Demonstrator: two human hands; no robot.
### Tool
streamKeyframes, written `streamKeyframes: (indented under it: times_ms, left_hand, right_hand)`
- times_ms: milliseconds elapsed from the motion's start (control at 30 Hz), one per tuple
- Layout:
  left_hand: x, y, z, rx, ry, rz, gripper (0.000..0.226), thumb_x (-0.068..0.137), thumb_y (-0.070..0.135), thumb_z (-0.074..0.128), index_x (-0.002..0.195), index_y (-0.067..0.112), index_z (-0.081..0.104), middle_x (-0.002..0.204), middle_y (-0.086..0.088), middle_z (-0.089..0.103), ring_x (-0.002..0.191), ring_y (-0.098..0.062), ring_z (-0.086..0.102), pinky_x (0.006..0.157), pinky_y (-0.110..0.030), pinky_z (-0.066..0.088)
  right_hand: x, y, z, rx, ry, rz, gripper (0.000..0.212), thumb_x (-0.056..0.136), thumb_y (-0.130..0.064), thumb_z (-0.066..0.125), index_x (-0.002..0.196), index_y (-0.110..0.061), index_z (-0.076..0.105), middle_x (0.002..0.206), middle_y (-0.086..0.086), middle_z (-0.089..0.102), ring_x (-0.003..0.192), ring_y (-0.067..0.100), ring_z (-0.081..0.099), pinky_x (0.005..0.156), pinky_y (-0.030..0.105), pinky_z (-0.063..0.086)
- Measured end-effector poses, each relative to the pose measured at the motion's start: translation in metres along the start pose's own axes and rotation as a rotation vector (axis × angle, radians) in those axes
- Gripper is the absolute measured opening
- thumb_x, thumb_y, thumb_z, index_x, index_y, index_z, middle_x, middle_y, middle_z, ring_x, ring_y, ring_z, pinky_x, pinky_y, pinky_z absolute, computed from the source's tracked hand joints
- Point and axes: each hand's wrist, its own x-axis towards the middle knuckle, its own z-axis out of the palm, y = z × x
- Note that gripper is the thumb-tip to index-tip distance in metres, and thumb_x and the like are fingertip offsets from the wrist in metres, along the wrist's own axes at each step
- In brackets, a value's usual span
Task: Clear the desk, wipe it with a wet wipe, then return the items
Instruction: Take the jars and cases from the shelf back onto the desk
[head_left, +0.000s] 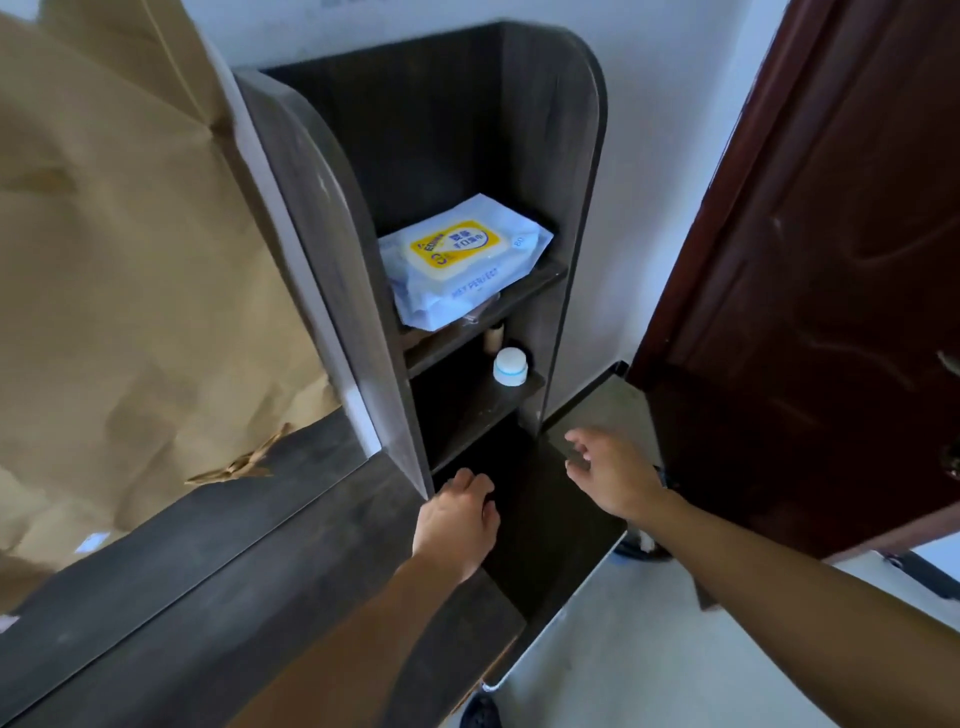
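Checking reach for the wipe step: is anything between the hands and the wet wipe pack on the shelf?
Nothing visible does. The wet wipe pack lies at the open front of the upper shelf; the left hand and right hand are lower, at the level of the desk.

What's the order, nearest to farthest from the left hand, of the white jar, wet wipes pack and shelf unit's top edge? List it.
From the left hand, head view:
1. White jar, on the lower shelf, just above the hand.
2. Wet wipes pack, on the shelf above it.
3. Shelf unit's top edge, highest of all.
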Motion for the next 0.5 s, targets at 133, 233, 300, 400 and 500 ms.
streamKeyframes:
  times_ms: [133,233,300,400,500]
  left_hand:
    - [0.03,0.009,0.006,0.019,-0.019,-0.076,0.027,0.093,0.029,0.046,0.117,0.021,0.056,0.115,0.003,0.054,0.093,-0.021,0.061,0.078,-0.033,0.049]
    - [0.047,0.005,0.011,0.013,-0.007,-0.181,0.026,0.091,0.028,0.049,0.115,0.021,0.057,0.116,0.003,0.055,0.095,-0.02,0.062,0.08,-0.034,0.05]
    - [0.053,0.003,0.015,0.001,0.019,-0.28,0.026,0.09,0.026,0.052,0.114,0.02,0.059,0.117,0.002,0.057,0.095,-0.021,0.062,0.08,-0.034,0.05]
    - [0.056,0.007,0.023,-0.003,0.078,-0.432,0.026,0.088,0.023,0.055,0.113,0.019,0.062,0.116,0.003,0.059,0.096,-0.02,0.062,0.078,-0.031,0.048]
    - [0.061,0.016,0.03,0.011,0.13,-0.531,0.024,0.088,0.022,0.056,0.111,0.019,0.063,0.114,0.003,0.059,0.094,-0.021,0.063,0.073,-0.029,0.046]
  right_hand:
    - [0.053,0.0,-0.012,-0.064,0.024,-0.137,0.043,0.085,-0.025,0.062,0.125,-0.019,0.05,0.115,0.005,0.056,0.103,0.022,0.056,0.086,0.037,0.05]
    - [0.1,-0.007,-0.009,-0.126,0.07,-0.316,0.048,0.078,-0.021,0.065,0.123,-0.015,0.05,0.115,0.009,0.053,0.101,0.027,0.056,0.081,0.04,0.052]
    - [0.128,-0.015,-0.006,-0.187,0.05,-0.375,0.051,0.077,-0.02,0.065,0.124,-0.012,0.048,0.122,0.013,0.049,0.107,0.032,0.052,0.083,0.041,0.05]
    - [0.162,-0.023,0.002,-0.238,-0.061,-0.375,0.062,0.079,-0.024,0.065,0.135,-0.018,0.039,0.139,0.013,0.033,0.12,0.037,0.039,0.089,0.044,0.048]
    - [0.187,-0.021,0.013,-0.301,-0.207,-0.379,0.072,0.082,-0.03,0.064,0.143,-0.025,0.027,0.141,0.011,0.026,0.125,0.035,0.035,0.088,0.043,0.047]
